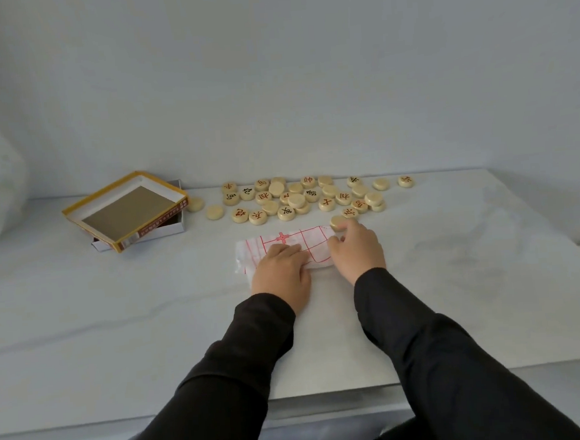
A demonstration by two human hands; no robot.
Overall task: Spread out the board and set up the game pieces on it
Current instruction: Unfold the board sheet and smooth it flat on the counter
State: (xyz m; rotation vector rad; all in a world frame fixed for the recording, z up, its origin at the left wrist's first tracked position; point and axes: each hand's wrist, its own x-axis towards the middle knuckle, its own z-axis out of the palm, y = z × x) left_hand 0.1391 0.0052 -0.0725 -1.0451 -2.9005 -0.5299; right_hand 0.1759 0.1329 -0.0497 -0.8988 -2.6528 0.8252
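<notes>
A person in dark sleeves works at a pale bench (118, 335), both hands on the folded game board (312, 242), a thin white sheet printed with a red grid that lies bunched and creased near the middle of the bench, not yet spread. The left hand (280, 272) lies palm-down on the near left part of the sheet, fingers flat and released rather than clenched, apparently pinning it so it will not slide. The right hand (356, 249) rests at the sheet's right end, fingers curled toward its edge as if to catch a fold and draw it open; whether it has actually pinched the material cannot be told from this angle. One blank-faced disc (337, 222) sits just beside the right fingertips, touching or nearly touching the board's far corner, and will likely need nudging clear before the sheet opens. The game pieces (301, 198), pale round discs marked in red and black characters, lie tipped out in a loose heap behind the board, some stacked, some face-down, probably left there to keep the near space free for unfolding. The box (126, 210), yellow-rimmed and open, rests askew on its white lid or tray at the far left, well apart from the work.
</notes>
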